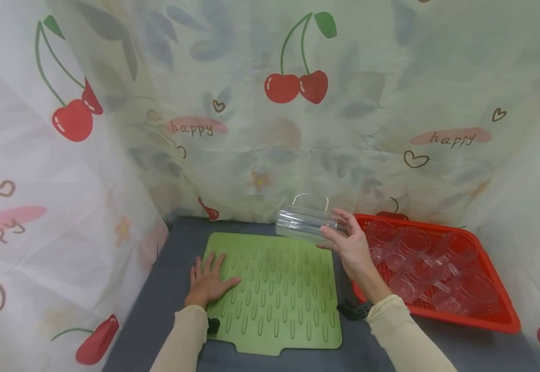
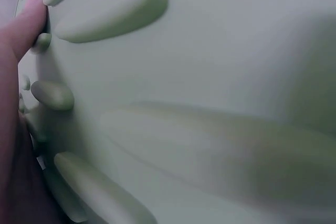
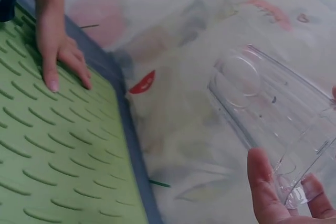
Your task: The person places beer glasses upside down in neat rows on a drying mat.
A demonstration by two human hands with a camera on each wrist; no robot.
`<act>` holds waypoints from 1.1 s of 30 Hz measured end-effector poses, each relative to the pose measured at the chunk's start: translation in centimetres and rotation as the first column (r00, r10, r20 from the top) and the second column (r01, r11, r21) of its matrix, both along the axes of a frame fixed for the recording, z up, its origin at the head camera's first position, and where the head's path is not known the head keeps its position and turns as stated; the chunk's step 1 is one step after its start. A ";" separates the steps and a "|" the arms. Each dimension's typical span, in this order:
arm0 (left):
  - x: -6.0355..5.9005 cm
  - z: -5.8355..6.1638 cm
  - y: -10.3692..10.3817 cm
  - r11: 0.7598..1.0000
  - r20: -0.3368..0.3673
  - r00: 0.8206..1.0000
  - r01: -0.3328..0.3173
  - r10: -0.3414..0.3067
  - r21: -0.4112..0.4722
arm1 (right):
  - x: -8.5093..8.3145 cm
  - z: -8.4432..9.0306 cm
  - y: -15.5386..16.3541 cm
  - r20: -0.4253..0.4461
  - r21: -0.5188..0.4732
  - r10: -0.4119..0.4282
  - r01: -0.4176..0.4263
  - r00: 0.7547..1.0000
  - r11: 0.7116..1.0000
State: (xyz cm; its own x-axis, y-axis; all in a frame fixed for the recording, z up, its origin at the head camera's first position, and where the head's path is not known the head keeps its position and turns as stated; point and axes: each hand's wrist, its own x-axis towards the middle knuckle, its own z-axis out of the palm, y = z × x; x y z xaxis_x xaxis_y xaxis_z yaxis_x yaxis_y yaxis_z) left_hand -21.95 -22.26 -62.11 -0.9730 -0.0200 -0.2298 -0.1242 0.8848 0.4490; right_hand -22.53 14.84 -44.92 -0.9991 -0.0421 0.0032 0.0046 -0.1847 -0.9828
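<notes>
A clear mug [image 1: 300,223] is held sideways in the air by my right hand [image 1: 355,250], above the back right corner of a green ridged mat [image 1: 274,299]. Fingers and thumb grip the mug at one end, and its handle arches up in the head view. In the right wrist view the see-through mug [image 3: 268,108] tilts, its far end pointing up and left. My left hand [image 1: 208,283] lies with spread fingers on the mat's left side. The left wrist view shows mostly the mat's raised ridges [image 2: 113,17] up close.
A red plastic basket [image 1: 507,312] stands right of the mat with several clear mugs [image 1: 411,243] lying in it. Mat and basket sit on a dark grey table [image 1: 154,320]. Printed curtains [image 1: 251,139] enclose the back and both sides.
</notes>
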 end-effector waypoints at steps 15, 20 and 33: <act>-0.2 -0.5 -0.1 1.000 -0.023 1.000 0.008 -0.008 0.005 | -1.8 -3.4 -4.4 0.031 -0.076 0.070 -0.067 0.997 0.995; 0.1 0.0 0.0 1.000 -0.028 1.000 0.011 -0.011 0.012 | -2.4 -4.3 -5.4 0.062 -0.101 0.114 -0.108 0.992 0.989; 0.5 1.4 0.3 0.999 -0.044 0.999 -0.022 0.024 0.039 | -3.6 -5.6 -8.9 0.104 -0.137 0.217 -0.202 0.971 0.970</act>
